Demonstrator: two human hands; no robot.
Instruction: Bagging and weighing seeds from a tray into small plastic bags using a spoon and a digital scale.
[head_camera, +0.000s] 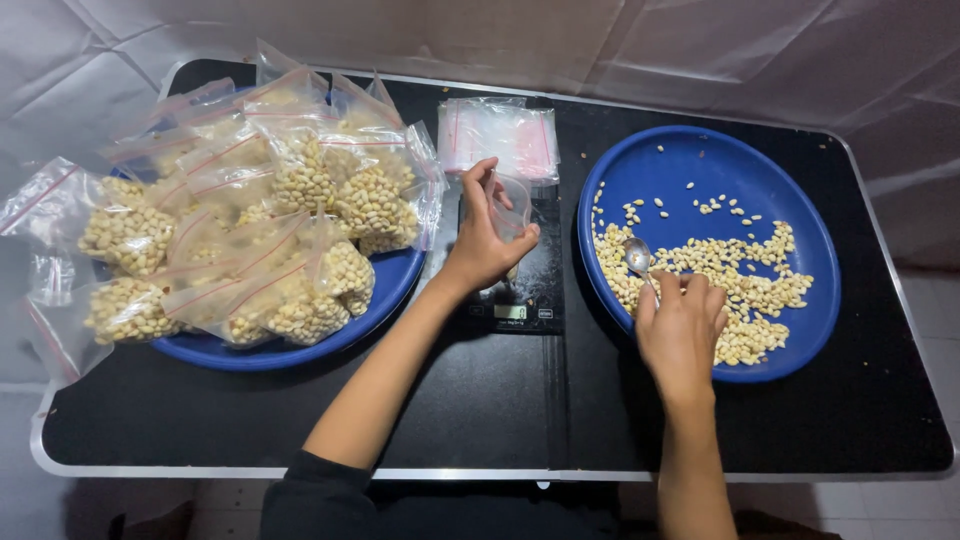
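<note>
My left hand (483, 238) pinches a small clear zip bag (510, 205) open above a black digital scale (520, 290) at the table's middle. My right hand (682, 325) grips a metal spoon (638, 256) whose bowl rests among pale beans (745, 285) in the blue plate (700, 160) on the right. The spoon's bowl looks empty of beans. A stack of empty zip bags (500, 135) lies just behind the scale.
A second blue plate (300, 345) on the left is heaped with several filled bags of beans (300, 180), some spilling over its left rim (120, 235). The black table (480, 410) has a metal edge; white sheeting surrounds it.
</note>
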